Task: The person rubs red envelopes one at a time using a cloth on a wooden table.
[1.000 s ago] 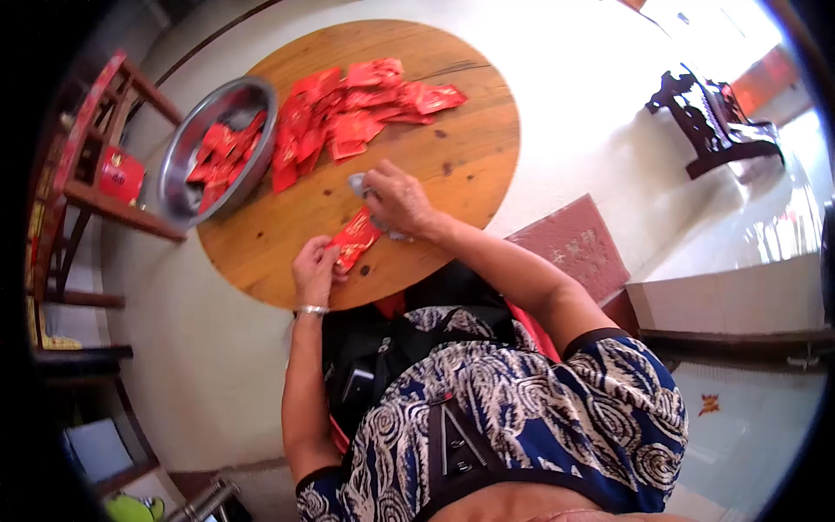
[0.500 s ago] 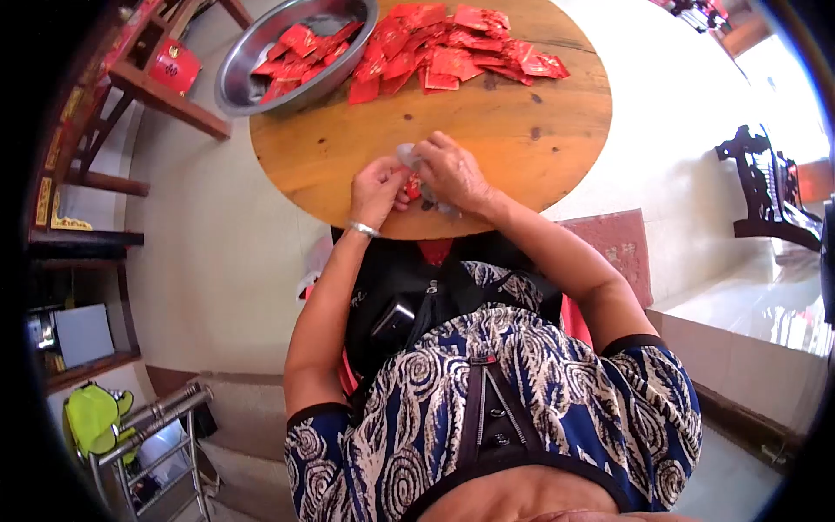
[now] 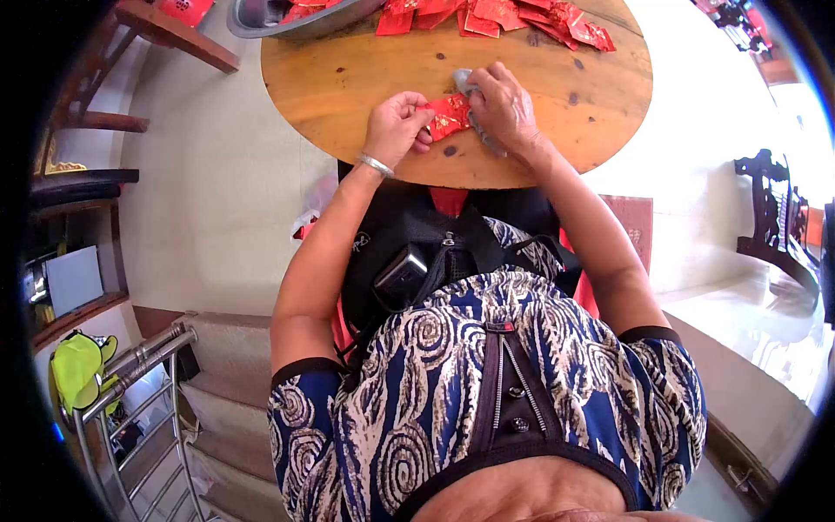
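Round tabletop of smooth, knotted orange-brown wood [image 3: 348, 80]; small flat red packets [image 3: 497, 11] with a glossy finish and shiny gold print; wide grey basin of smooth, shiny metal [image 3: 300, 28].

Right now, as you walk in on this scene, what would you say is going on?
A person is handling a red packet over a round wooden table. The left hand grips one end; the right hand, at the other, holds what looks like a grey cloth. More packets lie across the table and in a metal basin.
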`<action>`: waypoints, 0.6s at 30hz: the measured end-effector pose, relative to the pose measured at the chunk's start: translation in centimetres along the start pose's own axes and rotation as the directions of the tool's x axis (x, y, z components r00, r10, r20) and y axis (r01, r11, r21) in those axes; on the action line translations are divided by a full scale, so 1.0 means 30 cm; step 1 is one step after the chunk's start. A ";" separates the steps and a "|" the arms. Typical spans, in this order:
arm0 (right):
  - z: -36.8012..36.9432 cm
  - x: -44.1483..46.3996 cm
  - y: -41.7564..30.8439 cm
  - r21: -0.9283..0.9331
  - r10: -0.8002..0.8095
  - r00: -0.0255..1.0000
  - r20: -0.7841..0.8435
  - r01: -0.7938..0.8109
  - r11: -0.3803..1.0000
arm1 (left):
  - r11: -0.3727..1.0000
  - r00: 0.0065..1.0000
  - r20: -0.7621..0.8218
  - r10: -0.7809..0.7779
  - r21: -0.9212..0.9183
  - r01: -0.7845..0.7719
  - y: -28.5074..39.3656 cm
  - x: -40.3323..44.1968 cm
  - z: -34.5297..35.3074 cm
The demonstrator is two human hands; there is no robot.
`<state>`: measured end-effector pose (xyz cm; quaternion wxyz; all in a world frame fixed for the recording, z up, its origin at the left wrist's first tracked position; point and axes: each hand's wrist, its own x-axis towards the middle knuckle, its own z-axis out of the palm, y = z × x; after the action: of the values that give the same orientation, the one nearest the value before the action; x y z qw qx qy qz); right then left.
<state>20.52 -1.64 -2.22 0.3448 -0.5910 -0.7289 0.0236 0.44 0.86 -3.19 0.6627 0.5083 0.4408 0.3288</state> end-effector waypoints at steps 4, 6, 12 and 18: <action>-0.008 0.001 0.050 -0.042 0.037 0.999 -0.029 -0.038 0.998 | 1.000 1.000 0.006 0.000 -0.026 0.000 0.005 -0.005 -0.003; -0.029 0.012 0.051 -0.059 0.087 0.996 -0.017 -0.088 0.994 | 1.000 1.000 -0.003 0.009 -0.021 -0.009 0.018 -0.003 -0.012; -0.043 0.023 0.095 0.010 0.187 0.982 -0.017 -0.187 0.982 | 0.985 0.996 -0.030 0.082 -0.151 -0.086 0.040 -0.005 -0.036; -0.062 0.035 0.080 -0.010 0.164 0.986 -0.025 -0.164 0.986 | 0.948 0.977 -0.083 0.195 -0.241 -0.209 0.039 -0.001 -0.045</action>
<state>23.47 -0.70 -1.37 0.3469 -0.6513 -0.6737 0.0406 -0.80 1.66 -2.17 0.6708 0.4542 0.3609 0.4621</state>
